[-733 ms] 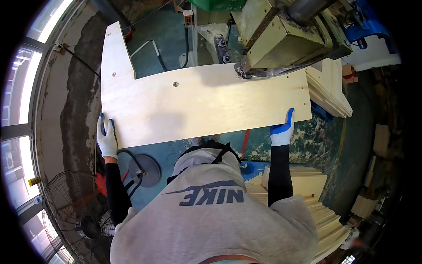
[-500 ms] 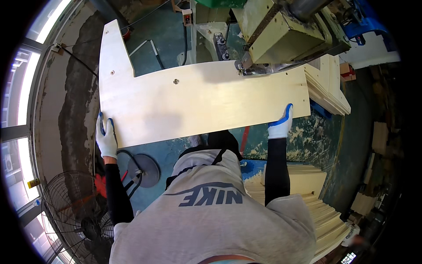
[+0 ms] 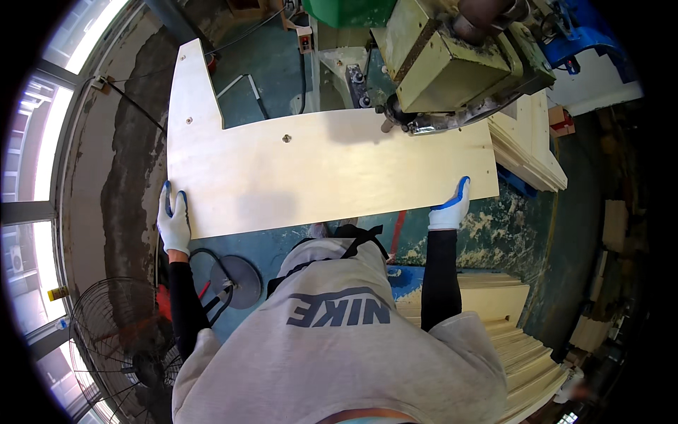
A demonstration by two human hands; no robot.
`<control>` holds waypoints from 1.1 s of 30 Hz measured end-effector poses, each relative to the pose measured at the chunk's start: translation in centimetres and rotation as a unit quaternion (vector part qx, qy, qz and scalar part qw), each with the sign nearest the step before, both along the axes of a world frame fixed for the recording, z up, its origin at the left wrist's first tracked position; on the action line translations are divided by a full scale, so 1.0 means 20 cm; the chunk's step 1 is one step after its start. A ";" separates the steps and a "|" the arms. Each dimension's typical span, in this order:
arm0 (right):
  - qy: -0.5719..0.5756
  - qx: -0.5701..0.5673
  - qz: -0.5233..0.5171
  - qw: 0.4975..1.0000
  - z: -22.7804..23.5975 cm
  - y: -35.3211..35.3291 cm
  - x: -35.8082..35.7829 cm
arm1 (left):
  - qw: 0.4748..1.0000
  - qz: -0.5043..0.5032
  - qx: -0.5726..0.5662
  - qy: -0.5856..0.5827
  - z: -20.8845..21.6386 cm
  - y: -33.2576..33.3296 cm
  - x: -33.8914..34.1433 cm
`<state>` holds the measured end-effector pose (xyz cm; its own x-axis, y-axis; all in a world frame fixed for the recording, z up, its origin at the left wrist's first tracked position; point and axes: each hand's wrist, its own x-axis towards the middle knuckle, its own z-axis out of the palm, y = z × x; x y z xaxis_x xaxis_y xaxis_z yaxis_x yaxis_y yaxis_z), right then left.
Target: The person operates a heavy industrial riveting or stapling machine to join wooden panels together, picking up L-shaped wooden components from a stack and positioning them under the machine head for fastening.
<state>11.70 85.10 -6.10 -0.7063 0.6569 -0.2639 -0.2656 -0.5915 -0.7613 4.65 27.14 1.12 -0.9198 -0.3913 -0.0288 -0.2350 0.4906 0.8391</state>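
At the far left, a window (image 3: pixel 32 166) is set in the wall. Below it, a wire fan (image 3: pixel 145 367) is positioned, its cage partly lost in the dark rim of the view. To the right of the window, the left hand (image 3: pixel 174 225), covered by a white glove with blue fingers, is placed at the near left corner of the panel (image 3: pixel 318 173). The thumb is laid on the top face and the fingers are set along the left edge; the corner is held between them. A round grey disc (image 3: pixel 236 283) with a dark hose is located on the floor (image 3: pixel 335 244), just right of the left forearm.

The panel, of pale wood, is held crosswise in front of the body. Its left end is extended away from the body as a narrow arm, and several small holes are seen in its face. Beyond the far edge, a switch box (image 3: pixel 304 40) is mounted. The machine head (image 3: pixel 452 67) is overhung above the far edge, right of centre; whether the panel is touched by it cannot be told.

The near edge is gripped close to the right end by the right hand (image 3: pixel 449 208), gloved likewise. The thumb is pressed on top; the other fingers are hidden underneath. Further right, pale boards are stacked in two places: a lower stack (image 3: pixel 505 300) near the right forearm and an upper stack (image 3: pixel 526 145) beyond the panel's right end.
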 end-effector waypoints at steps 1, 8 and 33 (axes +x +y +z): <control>0.001 0.009 -0.005 1.000 0.00 0.01 0.00 | 1.000 -0.005 -0.010 -0.003 0.01 0.01 0.01; 0.016 0.001 -0.017 1.000 0.04 -0.01 -0.01 | 0.999 -0.010 -0.013 0.042 -0.06 -0.01 0.01; 0.011 0.808 0.254 0.532 0.40 -0.78 -0.26 | 0.997 -0.009 -0.001 0.072 -0.13 -0.05 0.05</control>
